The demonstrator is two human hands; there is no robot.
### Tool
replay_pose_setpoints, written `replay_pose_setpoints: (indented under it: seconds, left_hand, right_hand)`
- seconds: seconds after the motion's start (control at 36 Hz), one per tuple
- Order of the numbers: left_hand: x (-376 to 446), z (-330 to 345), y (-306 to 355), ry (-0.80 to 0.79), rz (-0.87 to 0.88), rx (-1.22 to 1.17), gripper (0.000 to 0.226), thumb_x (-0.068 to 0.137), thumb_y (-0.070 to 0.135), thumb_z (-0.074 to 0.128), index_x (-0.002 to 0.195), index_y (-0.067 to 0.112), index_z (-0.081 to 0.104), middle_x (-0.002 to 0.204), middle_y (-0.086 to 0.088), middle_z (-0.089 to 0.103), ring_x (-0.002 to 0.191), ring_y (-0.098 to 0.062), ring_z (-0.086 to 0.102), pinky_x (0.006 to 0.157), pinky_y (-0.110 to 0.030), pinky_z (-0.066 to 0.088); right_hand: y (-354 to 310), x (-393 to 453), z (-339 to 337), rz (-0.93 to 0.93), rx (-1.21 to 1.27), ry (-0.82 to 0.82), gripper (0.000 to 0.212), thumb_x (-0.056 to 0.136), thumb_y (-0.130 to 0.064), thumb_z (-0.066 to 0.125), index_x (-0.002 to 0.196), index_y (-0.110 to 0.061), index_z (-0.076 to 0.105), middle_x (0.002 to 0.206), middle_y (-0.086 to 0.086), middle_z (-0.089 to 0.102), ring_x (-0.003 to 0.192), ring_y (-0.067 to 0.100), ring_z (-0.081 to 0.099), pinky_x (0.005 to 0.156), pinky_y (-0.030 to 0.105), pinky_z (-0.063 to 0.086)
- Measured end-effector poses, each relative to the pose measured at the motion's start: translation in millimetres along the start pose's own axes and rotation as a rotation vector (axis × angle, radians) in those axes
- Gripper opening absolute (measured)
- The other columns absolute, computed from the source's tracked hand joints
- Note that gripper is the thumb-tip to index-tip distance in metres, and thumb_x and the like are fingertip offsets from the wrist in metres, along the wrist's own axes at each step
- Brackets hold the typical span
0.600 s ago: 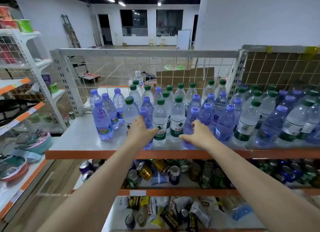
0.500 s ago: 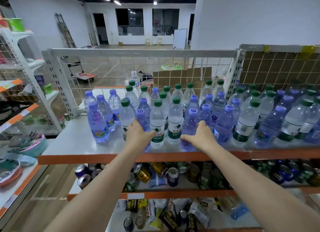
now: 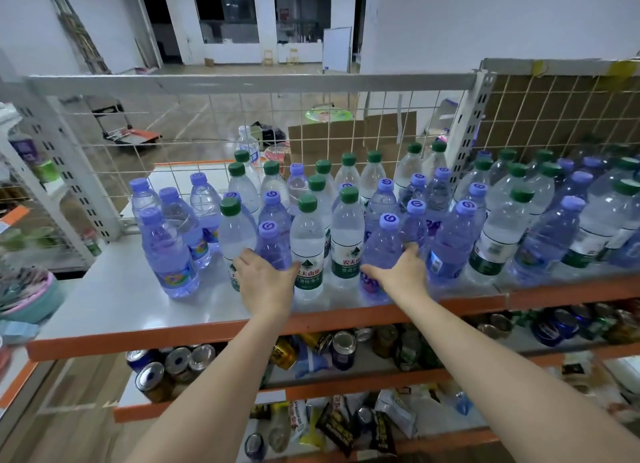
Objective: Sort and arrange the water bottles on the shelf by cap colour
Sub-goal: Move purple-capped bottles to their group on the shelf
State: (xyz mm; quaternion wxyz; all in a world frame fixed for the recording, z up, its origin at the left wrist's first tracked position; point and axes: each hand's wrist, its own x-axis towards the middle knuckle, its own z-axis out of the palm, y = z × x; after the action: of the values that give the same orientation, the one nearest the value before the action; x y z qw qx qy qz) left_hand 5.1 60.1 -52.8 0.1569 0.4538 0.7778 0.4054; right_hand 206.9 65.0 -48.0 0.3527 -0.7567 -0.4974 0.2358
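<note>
Both bare arms are reaching forward and a little inward, away from the body. The left hand (image 3: 266, 281) is showing its back to the camera, with its fingers curling around the lower part of a purple-capped bottle (image 3: 273, 246). The right hand (image 3: 401, 272) is doing the same with another purple-capped bottle (image 3: 381, 251), its thumb pointing left and its fingers wrapping the far side. Both wrists are staying straight.

Glossy clear plastic bottles (image 3: 306, 244) stand on a smooth matt metal shelf (image 3: 114, 300).
</note>
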Motion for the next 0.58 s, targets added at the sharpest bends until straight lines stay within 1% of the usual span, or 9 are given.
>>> replay_pose_setpoints:
  seconds: [0.14, 0.22, 0.28, 0.36, 0.42, 0.5, 0.58]
  left_hand:
    - [1, 8, 1, -0.003, -0.014, -0.003, 0.084, 0.072, 0.038, 0.081, 0.128, -0.005, 0.036, 0.131, -0.021, 0.038, 0.124, -0.037, 0.037, 0.099, -0.042, 0.037]
    - [0, 7, 0, -0.015, -0.02, -0.006, 0.081, 0.074, 0.035, 0.079, 0.129, -0.004, 0.034, 0.132, -0.022, 0.037, 0.124, -0.037, 0.036, 0.098, -0.043, 0.038]
    - [-1, 7, -1, -0.016, 0.001, 0.001, 0.08, 0.075, 0.034, 0.078, 0.129, -0.003, 0.034, 0.131, -0.022, 0.037, 0.124, -0.038, 0.037, 0.097, -0.045, 0.039]
    - [-3, 7, -3, -0.027, 0.011, 0.011, 0.077, 0.076, 0.035, 0.077, 0.128, -0.002, 0.034, 0.13, -0.021, 0.042, 0.12, -0.039, 0.043, 0.093, -0.048, 0.043]
    - [-4, 7, -5, -0.044, 0.024, 0.002, 0.075, 0.077, 0.035, 0.076, 0.126, -0.001, 0.034, 0.127, -0.02, 0.045, 0.117, -0.039, 0.047, 0.09, -0.049, 0.045]
    - [-5, 4, -9, -0.051, 0.047, 0.011, 0.074, 0.077, 0.039, 0.075, 0.126, 0.0, 0.034, 0.125, -0.018, 0.046, 0.114, -0.039, 0.05, 0.085, -0.049, 0.047]
    - [-8, -1, -8, -0.034, 0.079, 0.058, 0.071, 0.079, 0.042, 0.072, 0.125, 0.002, 0.034, 0.122, -0.015, 0.046, 0.11, -0.037, 0.051, 0.076, -0.045, 0.045]
  right_hand:
    - [0, -1, 10, -0.01, 0.035, 0.095, 0.088, 0.065, -0.035, 0.087, 0.131, -0.002, 0.038, 0.13, 0.018, 0.048, 0.119, 0.036, 0.05, 0.092, 0.041, 0.043]
    - [0, -2, 13, -0.007, 0.036, 0.114, 0.086, 0.068, -0.034, 0.085, 0.132, -0.003, 0.037, 0.13, 0.018, 0.049, 0.117, 0.037, 0.052, 0.09, 0.042, 0.044]
    - [0, -2, 14, -0.002, 0.04, 0.107, 0.081, 0.07, -0.032, 0.084, 0.13, -0.005, 0.036, 0.126, 0.018, 0.051, 0.113, 0.038, 0.055, 0.087, 0.042, 0.045]
    - [0, -3, 14, 0.009, 0.043, 0.081, 0.074, 0.072, -0.029, 0.081, 0.125, -0.007, 0.035, 0.118, 0.019, 0.057, 0.108, 0.039, 0.058, 0.082, 0.04, 0.045]
    - [1, -4, 13, 0.006, 0.038, 0.063, 0.073, 0.073, -0.029, 0.08, 0.126, -0.008, 0.034, 0.115, 0.018, 0.059, 0.107, 0.039, 0.059, 0.08, 0.039, 0.045]
    - [2, -8, 11, -0.02, 0.029, 0.054, 0.076, 0.074, -0.03, 0.08, 0.13, -0.009, 0.034, 0.119, 0.017, 0.059, 0.111, 0.037, 0.057, 0.085, 0.04, 0.045]
    - [5, -14, 6, -0.056, 0.041, 0.078, 0.073, 0.075, -0.031, 0.08, 0.13, -0.013, 0.036, 0.122, 0.012, 0.056, 0.114, 0.034, 0.055, 0.088, 0.039, 0.044]
